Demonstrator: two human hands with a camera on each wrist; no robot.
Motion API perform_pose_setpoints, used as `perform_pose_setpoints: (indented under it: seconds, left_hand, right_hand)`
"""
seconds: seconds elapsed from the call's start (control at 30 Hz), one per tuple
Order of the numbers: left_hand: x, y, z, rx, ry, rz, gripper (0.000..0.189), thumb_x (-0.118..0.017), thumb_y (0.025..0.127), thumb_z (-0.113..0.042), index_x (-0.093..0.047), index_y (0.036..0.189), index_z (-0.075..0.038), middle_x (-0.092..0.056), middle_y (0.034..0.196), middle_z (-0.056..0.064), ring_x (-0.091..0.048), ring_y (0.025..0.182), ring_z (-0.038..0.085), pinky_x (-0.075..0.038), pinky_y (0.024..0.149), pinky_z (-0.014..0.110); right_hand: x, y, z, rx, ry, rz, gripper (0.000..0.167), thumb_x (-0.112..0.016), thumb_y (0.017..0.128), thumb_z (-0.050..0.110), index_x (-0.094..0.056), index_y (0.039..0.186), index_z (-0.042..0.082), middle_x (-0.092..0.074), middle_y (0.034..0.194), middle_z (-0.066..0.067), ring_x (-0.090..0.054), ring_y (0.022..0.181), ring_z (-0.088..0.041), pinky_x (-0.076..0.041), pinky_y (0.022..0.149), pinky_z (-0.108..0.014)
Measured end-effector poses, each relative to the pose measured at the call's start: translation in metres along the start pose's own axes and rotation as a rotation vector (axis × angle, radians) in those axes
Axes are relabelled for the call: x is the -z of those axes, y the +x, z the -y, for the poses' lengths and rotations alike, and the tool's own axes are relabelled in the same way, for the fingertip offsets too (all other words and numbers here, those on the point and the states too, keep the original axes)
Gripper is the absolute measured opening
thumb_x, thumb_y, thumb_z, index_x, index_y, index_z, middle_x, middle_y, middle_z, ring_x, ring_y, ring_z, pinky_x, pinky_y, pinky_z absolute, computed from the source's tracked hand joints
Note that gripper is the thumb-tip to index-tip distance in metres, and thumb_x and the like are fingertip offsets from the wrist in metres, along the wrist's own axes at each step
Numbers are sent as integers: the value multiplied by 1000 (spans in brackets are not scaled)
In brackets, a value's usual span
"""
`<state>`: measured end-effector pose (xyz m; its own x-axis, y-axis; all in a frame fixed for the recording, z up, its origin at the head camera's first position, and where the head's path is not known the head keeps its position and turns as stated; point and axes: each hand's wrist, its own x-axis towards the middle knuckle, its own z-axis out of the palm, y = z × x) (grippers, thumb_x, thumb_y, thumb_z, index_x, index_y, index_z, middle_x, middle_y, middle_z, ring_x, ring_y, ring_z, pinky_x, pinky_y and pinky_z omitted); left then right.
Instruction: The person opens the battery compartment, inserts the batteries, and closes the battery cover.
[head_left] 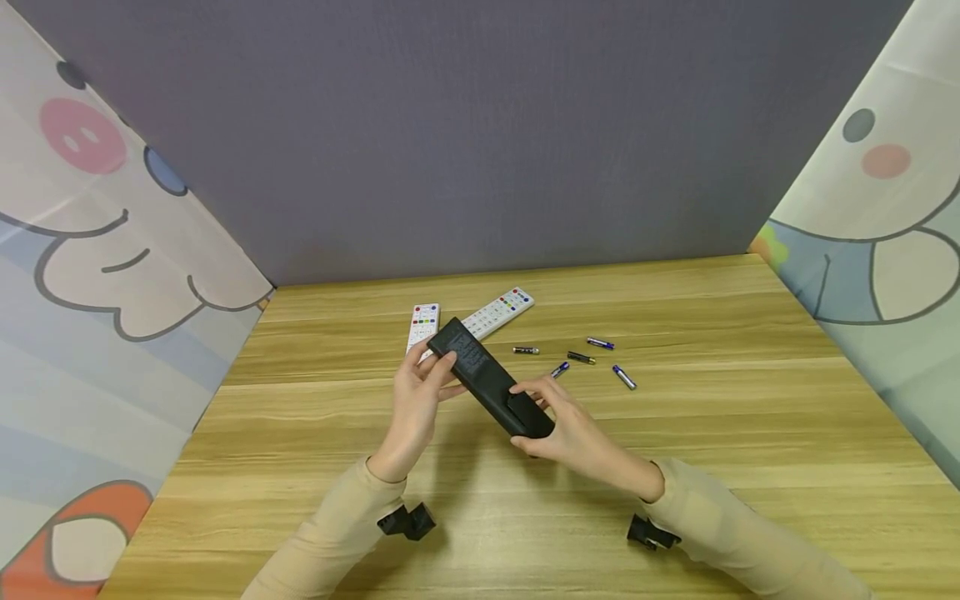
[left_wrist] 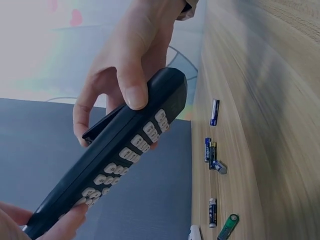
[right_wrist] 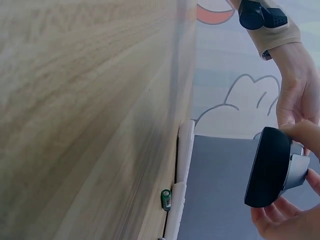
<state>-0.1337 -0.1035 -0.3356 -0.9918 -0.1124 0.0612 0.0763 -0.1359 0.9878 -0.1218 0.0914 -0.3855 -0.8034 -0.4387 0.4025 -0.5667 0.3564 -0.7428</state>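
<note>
A black remote control [head_left: 480, 371] is held up above the table, its back with printed text turned upward. Near one end, my left hand [head_left: 416, 396] grips it between thumb and fingers. My right hand [head_left: 566, 425] holds the opposite end, with fingers at the battery cover [head_left: 528, 410]. In the left wrist view, that cover [left_wrist: 102, 122] stands tilted away from the remote's back, and pale buttons show on the other face. The right wrist view shows the remote's end [right_wrist: 267, 170] and the raised cover [right_wrist: 297, 170]. The battery compartment's inside is hidden.
Two white remotes [head_left: 498, 312] lie behind the left hand, partly covered by the black one. Several loose batteries, among them a blue-and-silver battery [head_left: 624, 377], lie beyond the right hand. A green battery [left_wrist: 228, 226] shows in the left wrist view. A grey panel [head_left: 510, 167] borders the table's back.
</note>
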Motion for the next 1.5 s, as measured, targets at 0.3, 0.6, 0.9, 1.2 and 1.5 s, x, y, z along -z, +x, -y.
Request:
perform_pose_setpoints:
  seconds: [0.3,0.6,0.9,1.2,1.5]
  left_hand:
    - [2,2,0,28,-23,-31,35,-47,88,2,-41,122,4,-56,107,28,-64,71,12,-57,63,31]
    - [5,3,1,53,-46,-46,35,-47,87,2,-42,121,3,-59,100,22,-64,70,14,-57,61,29]
    - [4,3,1,72,-57,-43,37,-46,87,3,-40,123,3,-54,110,29,-64,72,13,-57,64,31]
    - [7,4,6,76,-48,-39,36,-46,87,3,-40,122,5,-55,108,28,-63,71,12,-57,62,30]
    - [13,5,7,101,-67,-60,35,-47,86,5,-41,120,7,-61,92,14,-63,66,10,-56,58,26]
  right_hand:
    - [-2,0,-2,25,94,-131,42,-75,68,5,-54,105,10,-50,113,-10,-47,101,-19,-49,76,-38]
    - [1,1,16,-85,261,-199,36,-71,67,-9,-56,100,-5,-50,98,-14,-49,84,-24,-51,73,-37]
    - [2,0,19,-140,296,-210,33,-68,71,-7,-57,102,-4,-52,92,-13,-50,83,-19,-51,71,-34]
    - [1,-2,5,-165,366,-197,35,-65,74,-7,-56,107,-4,-54,101,-15,-52,86,-14,-52,73,-35]
    - [8,-4,-10,-153,355,-191,36,-67,74,-3,-57,109,-1,-56,100,-12,-54,89,-12,-52,77,-33]
